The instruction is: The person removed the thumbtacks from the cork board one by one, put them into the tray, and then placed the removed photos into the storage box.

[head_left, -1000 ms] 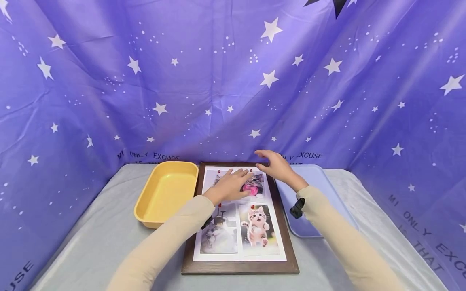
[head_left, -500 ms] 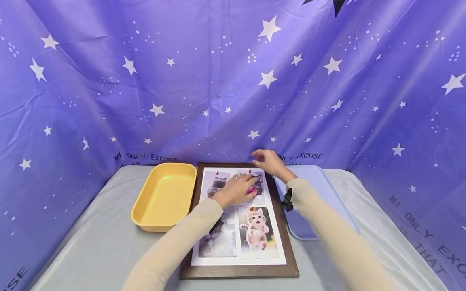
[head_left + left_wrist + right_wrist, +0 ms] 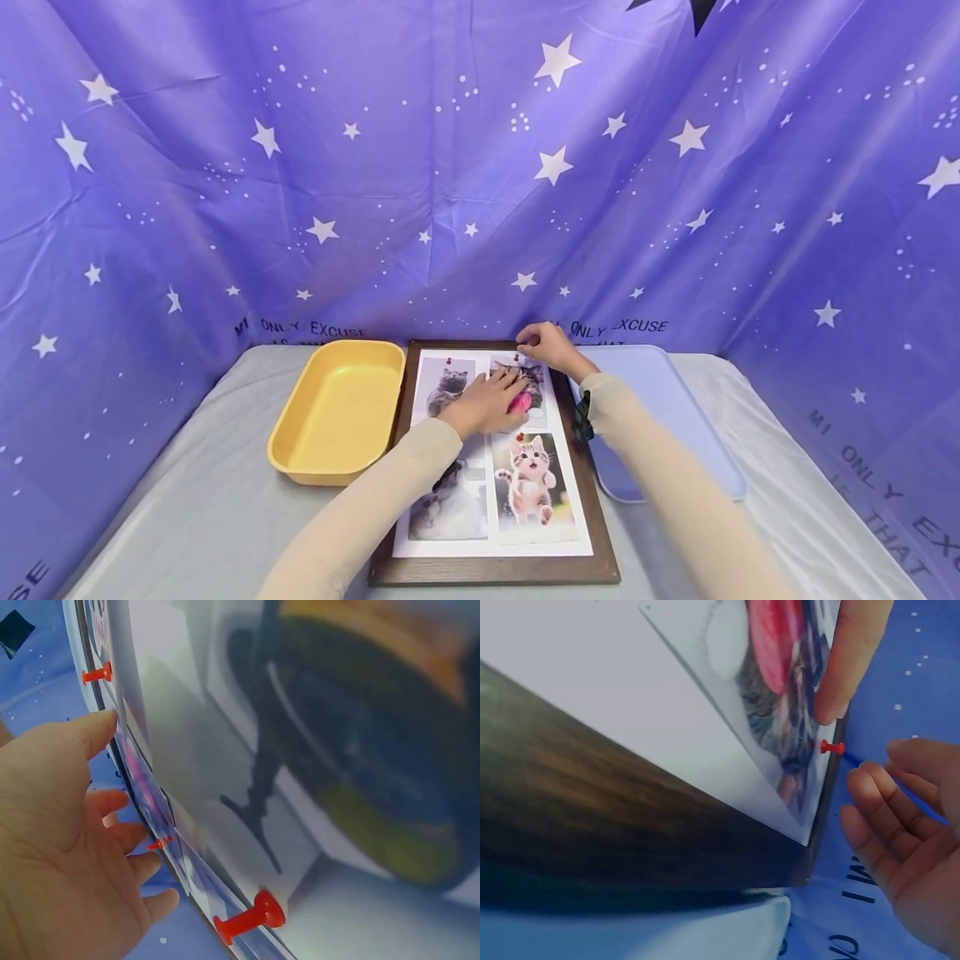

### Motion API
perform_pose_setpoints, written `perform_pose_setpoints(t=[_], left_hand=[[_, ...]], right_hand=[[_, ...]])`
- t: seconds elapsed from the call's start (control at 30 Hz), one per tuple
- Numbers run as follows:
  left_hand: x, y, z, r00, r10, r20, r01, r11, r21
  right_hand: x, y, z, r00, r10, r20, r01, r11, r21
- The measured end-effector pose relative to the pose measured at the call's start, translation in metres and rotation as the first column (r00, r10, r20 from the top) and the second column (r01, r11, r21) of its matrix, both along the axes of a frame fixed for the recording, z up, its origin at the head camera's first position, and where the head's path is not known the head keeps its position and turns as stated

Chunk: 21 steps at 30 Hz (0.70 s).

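Observation:
A brown wooden frame [image 3: 495, 571] with a white board lies on the table, bearing several cat photos held by red push pins. My left hand [image 3: 489, 403] rests with spread, fairly straight fingers on the upper right photo [image 3: 538, 412], a kitten with a pink ball. That photo's red push pin [image 3: 832, 747] stands at its top edge. Beside the pin is my right hand [image 3: 551, 346], its fingers loosely bent; the right wrist view shows a gap between them and the pin. In the left wrist view, push pins [image 3: 251, 916] stand near my left hand [image 3: 79, 847].
To the left of the frame is a yellow tray [image 3: 285, 462]. A pale blue tray [image 3: 645, 367] lies to the right, partly under my right forearm. Grey cloth [image 3: 757, 417] covers the table, and a purple star-patterned curtain [image 3: 420, 167] hangs close behind.
My left hand has shifted right and slightly down, uncovering the grey cat photo at the upper left. My right hand has come down towards the pin of the upper right photo.

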<state>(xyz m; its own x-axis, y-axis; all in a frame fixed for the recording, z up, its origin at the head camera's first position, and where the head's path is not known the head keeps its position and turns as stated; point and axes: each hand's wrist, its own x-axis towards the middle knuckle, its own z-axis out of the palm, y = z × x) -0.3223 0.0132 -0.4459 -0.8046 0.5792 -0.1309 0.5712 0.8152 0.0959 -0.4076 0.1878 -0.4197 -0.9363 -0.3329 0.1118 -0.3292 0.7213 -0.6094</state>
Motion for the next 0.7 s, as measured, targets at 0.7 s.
perform_pose_setpoints(t=[0.7], left_hand=[[-0.002,0.006,-0.009,1.000,0.000,-0.010,0.000,1.000,-0.006]], right_hand=[[-0.009,-0.004,-0.023,0.997,-0.012,0.075,0.017,0.997,-0.070]])
